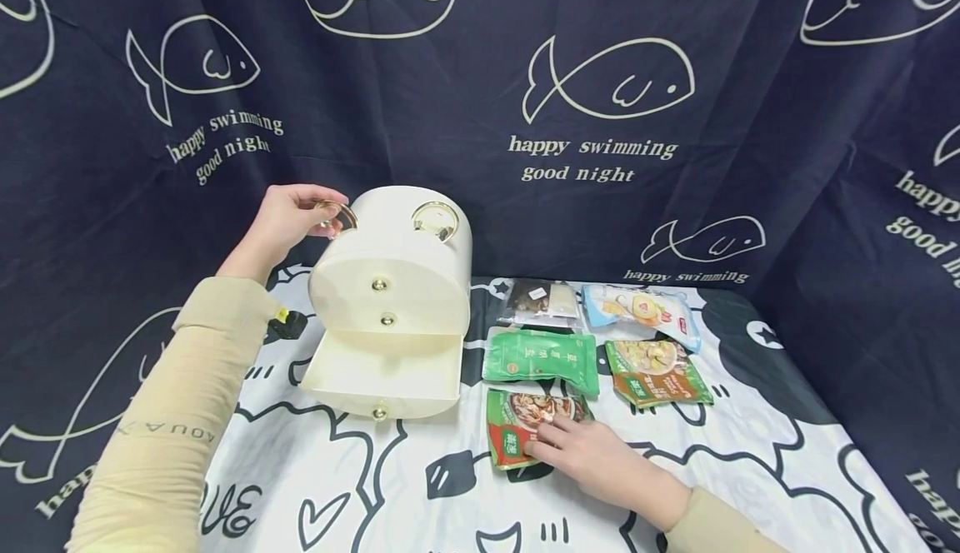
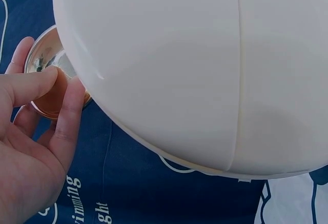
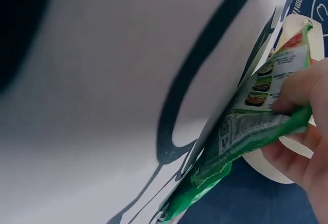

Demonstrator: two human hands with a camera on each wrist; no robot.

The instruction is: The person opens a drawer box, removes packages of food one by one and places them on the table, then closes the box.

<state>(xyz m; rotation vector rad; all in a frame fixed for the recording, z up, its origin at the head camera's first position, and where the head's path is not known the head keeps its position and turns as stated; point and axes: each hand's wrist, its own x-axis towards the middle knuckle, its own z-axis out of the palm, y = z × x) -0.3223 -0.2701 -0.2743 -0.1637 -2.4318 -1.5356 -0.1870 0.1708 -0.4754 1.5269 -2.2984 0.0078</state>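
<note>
A cream-white box with two gold-rimmed round ears and small gold knobs stands left of centre, its bottom drawer pulled out. My left hand holds the left ear between thumb and fingers; the left wrist view shows its shiny, mirror-like face. To the right of the drawer, my right hand pinches a red-and-green food packet. In the right wrist view the packet's printed back is tilted up off the cloth, thumb on one face and fingers behind.
Behind the held packet lie a green pouch, a brown-and-green packet, a blue-and-white packet and a clear-wrapped dark item. A small black object sits left of the box. Dark fish-print curtains enclose the table.
</note>
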